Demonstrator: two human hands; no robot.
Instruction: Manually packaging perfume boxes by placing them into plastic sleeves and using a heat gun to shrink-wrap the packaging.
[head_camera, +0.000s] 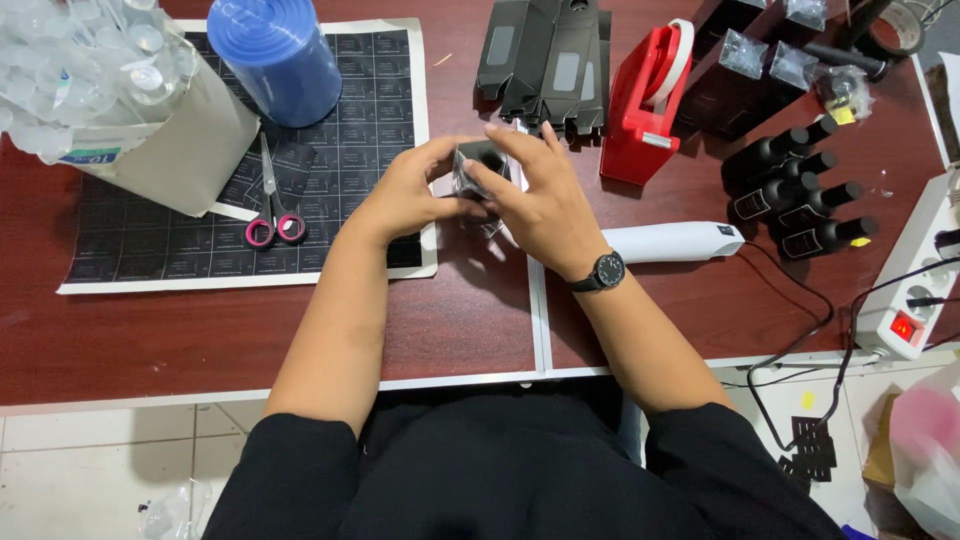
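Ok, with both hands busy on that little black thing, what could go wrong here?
The white heat tool lies just beside the right hand; if it is warm, a wrist could brush it. Its black cord hangs off the table edge and might snag. The black bottles lying nearby could roll if bumped.

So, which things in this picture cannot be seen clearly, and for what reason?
All in the head view:
- Small dark item: mostly covered by the left hand and right hand; its kind is unclear.
- Clear caps, top left: cut by the edge, blurred.
- Black label sheet: print too small.
- Pink bag, lower right: blurred, cut by the edge.
- White tool: near end hidden behind the right hand.
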